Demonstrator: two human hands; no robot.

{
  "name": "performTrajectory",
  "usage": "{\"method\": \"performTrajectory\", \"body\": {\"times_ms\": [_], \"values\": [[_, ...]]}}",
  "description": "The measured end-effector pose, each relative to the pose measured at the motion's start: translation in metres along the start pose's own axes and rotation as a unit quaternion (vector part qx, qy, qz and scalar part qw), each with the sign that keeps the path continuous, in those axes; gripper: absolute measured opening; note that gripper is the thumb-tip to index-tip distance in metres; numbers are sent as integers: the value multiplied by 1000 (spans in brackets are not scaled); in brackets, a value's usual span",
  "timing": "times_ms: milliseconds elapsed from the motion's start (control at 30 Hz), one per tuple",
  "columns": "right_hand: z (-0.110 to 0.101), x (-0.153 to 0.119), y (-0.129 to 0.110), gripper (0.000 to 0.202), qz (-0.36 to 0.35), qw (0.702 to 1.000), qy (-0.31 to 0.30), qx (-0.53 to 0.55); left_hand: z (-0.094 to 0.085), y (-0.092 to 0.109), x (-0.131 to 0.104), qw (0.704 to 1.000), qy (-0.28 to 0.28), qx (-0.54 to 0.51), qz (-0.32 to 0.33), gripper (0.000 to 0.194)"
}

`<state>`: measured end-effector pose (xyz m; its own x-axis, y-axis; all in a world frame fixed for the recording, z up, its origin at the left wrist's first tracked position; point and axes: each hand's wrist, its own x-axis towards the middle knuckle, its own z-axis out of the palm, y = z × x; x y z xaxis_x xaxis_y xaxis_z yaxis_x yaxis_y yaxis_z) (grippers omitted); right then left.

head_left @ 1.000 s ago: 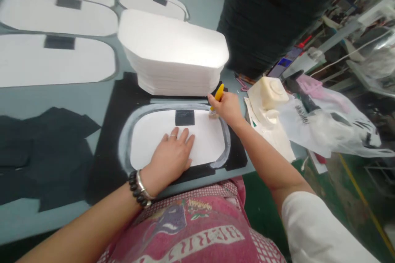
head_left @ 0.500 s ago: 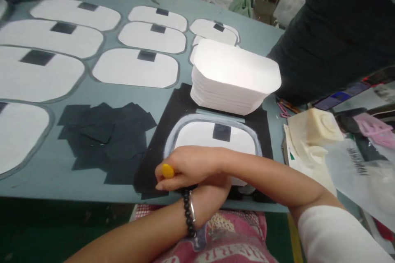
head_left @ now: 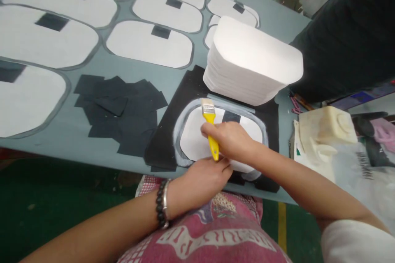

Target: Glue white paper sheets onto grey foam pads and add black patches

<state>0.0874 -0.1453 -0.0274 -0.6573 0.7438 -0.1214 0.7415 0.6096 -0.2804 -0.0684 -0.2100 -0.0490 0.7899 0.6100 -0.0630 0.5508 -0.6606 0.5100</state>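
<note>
My right hand is closed round the yellow handle of a flat paintbrush. The brush's pale bristles rest on the upper left of a whitish wet-looking band around a white rounded panel. A dark square patch sits at that panel's upper edge, partly behind my right hand. My left hand, a beaded bracelet at its wrist, lies flat on the panel's near edge, its fingers partly tucked below the right hand. Under the panel is a black sheet.
A tall stack of white panels stands just beyond the black sheet. Dark fabric squares lie in a pile at left. White panels with dark patches cover the far table. A yellowed plastic container stands at right.
My right hand and the brush have swung from the panel's lower left up to its upper left, uncrossing from my left arm. The view has shifted too.
</note>
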Motion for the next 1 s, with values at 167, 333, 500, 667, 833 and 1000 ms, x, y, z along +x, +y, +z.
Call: {"method": "performTrajectory", "body": {"times_ms": [167,333,500,667,833,1000], "values": [[12,-20,-20,23,-74,983,-127,-109,-9,-16,-75,979,-65,-153,-114,24],[30,-38,-40,23,-76,976,-140,-147,4,-28,-107,944,-27,-254,-211,30],[36,-41,-41,21,-62,982,-110,-140,9,-31,-109,866,23,-389,-313,33],[39,-52,-27,19,-33,995,-54,-72,9,-44,-101,686,104,-571,-440,42],[45,-59,-20,24,-8,999,-4,-45,-11,-64,-67,567,188,-673,-436,39],[60,-60,-19,23,-5,997,34,-71,-37,-79,-23,609,206,-598,-479,26]]}}
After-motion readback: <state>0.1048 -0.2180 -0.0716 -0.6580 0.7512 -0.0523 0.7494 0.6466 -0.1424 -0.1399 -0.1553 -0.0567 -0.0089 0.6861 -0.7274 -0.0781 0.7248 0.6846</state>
